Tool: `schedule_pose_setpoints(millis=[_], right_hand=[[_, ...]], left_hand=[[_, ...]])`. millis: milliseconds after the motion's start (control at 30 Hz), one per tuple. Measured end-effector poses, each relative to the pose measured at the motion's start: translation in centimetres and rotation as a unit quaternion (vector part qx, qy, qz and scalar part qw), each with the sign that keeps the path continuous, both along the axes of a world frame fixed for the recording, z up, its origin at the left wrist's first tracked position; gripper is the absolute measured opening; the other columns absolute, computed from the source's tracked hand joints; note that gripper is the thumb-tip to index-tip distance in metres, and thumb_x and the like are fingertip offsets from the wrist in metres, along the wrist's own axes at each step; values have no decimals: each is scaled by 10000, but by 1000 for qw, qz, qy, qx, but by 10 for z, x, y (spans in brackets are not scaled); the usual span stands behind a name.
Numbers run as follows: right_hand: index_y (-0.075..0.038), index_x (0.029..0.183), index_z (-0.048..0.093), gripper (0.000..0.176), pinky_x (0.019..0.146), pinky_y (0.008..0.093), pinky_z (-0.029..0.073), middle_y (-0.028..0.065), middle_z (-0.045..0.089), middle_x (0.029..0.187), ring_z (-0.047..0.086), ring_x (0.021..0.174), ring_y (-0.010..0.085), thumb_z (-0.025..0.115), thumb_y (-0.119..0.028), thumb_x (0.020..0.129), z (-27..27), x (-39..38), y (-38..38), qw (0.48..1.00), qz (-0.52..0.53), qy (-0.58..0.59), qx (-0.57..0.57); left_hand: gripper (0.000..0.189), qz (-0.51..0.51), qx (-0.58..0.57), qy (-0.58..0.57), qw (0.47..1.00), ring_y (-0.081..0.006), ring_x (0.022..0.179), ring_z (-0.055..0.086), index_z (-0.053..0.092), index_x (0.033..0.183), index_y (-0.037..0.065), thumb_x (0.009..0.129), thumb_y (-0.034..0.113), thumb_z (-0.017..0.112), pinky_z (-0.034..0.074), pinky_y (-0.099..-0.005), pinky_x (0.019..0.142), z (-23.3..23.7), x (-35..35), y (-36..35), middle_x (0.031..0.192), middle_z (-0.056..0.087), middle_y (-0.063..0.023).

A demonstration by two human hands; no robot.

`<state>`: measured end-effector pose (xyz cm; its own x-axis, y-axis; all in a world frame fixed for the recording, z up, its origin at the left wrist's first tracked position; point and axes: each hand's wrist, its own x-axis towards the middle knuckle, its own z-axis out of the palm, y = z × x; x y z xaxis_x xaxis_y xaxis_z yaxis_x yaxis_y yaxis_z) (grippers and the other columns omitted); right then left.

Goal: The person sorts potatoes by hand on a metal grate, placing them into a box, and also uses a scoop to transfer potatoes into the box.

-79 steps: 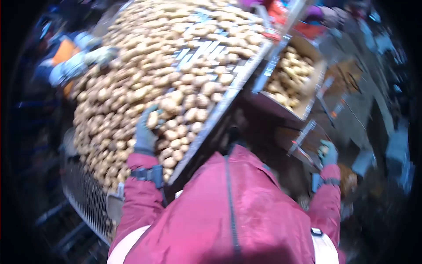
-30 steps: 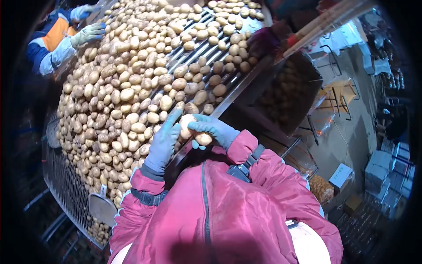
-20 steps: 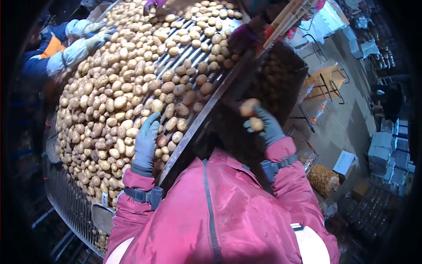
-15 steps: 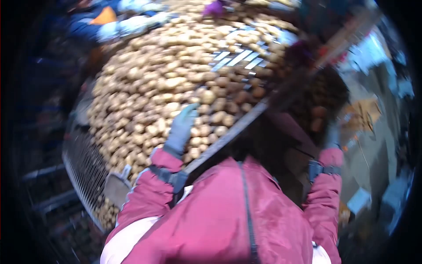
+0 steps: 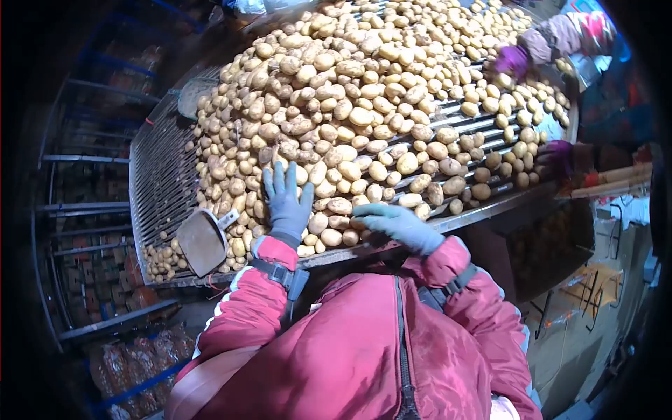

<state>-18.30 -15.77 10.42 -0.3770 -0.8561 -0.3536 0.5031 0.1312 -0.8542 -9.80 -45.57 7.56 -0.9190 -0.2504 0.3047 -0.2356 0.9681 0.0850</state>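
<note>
A large heap of potatoes (image 5: 329, 105) covers a slatted metal sorting table (image 5: 168, 175). My left hand (image 5: 287, 206), in a grey-green glove, rests on the potatoes near the front edge with its fingers spread. To its right, my right hand (image 5: 399, 225), gloved alike, reaches over the front rim with its fingers stretched out on or just above the potatoes. Neither palm shows, and I see nothing gripped in either hand. A flat scoop (image 5: 203, 241) with a short handle lies left of my left hand, at the heap's edge.
Another person's purple-gloved hands (image 5: 513, 63) work among the potatoes at the right. A dark bin (image 5: 546, 238) stands below the table's right front edge. Blue metal racks (image 5: 91, 206) line the left, and filled net bags (image 5: 140, 364) lie at lower left.
My right hand has come from beside the bin at the right to the potatoes at the front rim. My left hand stays on the heap. The view has turned and sharpened.
</note>
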Motion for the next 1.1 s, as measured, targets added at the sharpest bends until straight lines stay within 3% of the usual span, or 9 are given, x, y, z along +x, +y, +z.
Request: schedule_pose_setpoints(millis=[33,100,500,633,667,700,833,867,1100], right_hand=[[-89,1459,554,519,897,280,517,81,715,1182,666,1035,136,644,-248,973,12,0,-16,995,34,-97,9],[-104,1519,485,599,970,308,504,90,707,1223,649,1113,190,649,-276,969,-57,1,-53,946,134,295,-26],[-27,1431,569,470,996,283,492,47,658,1307,624,1147,146,645,-213,1006,-24,-108,94,985,-82,-85,123],[-26,1306,640,343,726,303,583,90,724,1134,701,848,178,603,-197,1011,-46,-135,154,949,-247,-111,162],[-24,1276,654,332,627,315,582,87,733,1061,699,747,183,603,-215,1009,-41,-137,164,942,-280,-97,157],[-18,1268,659,340,645,314,585,87,734,1054,707,772,184,603,-230,1009,-25,-139,173,947,-278,-80,143],[-15,1221,695,331,775,305,579,67,720,1091,704,944,173,620,-251,1002,-40,-140,205,946,-301,-4,124],[-11,1201,711,318,841,296,557,58,714,1104,683,989,158,622,-240,1000,-40,-139,209,941,-313,-26,128],[-13,1246,695,328,700,233,531,27,708,1093,631,818,71,636,-224,1003,-17,-164,187,923,-337,17,184]], left_hand=[[689,3,-30,-34,999,-510,1442,283,503,1487,85,899,367,723,257,-577,1215,-8,2,5,1538,405,-249],[742,48,34,-121,991,-505,1450,267,464,1527,100,899,401,722,255,-573,1214,-14,-21,52,1537,394,-265],[715,-83,308,-218,922,-512,1485,222,504,1519,199,909,527,680,247,-562,1219,24,-121,193,1597,281,-318],[449,-321,368,-101,867,-397,1271,551,710,1247,108,883,368,744,412,-500,1130,-30,-127,177,1303,642,-180],[382,-100,613,-23,783,-350,1185,615,731,1190,84,855,264,766,467,-465,1071,-27,-119,185,1186,702,-137],[358,-156,366,-97,912,-338,1154,624,729,1178,80,839,189,765,489,-437,1031,-12,-127,152,1180,698,-136],[341,-104,147,89,980,-372,1187,580,672,1184,48,879,195,715,455,-472,1061,18,-164,81,1176,654,-171],[458,-33,-5,-125,992,-396,1312,491,640,1317,80,900,262,696,398,-484,1130,9,-166,73,1312,606,-196],[688,-60,71,-187,978,-442,1447,331,533,1489,189,864,392,738,317,-553,1188,-30,-140,135,1566,383,-204]])
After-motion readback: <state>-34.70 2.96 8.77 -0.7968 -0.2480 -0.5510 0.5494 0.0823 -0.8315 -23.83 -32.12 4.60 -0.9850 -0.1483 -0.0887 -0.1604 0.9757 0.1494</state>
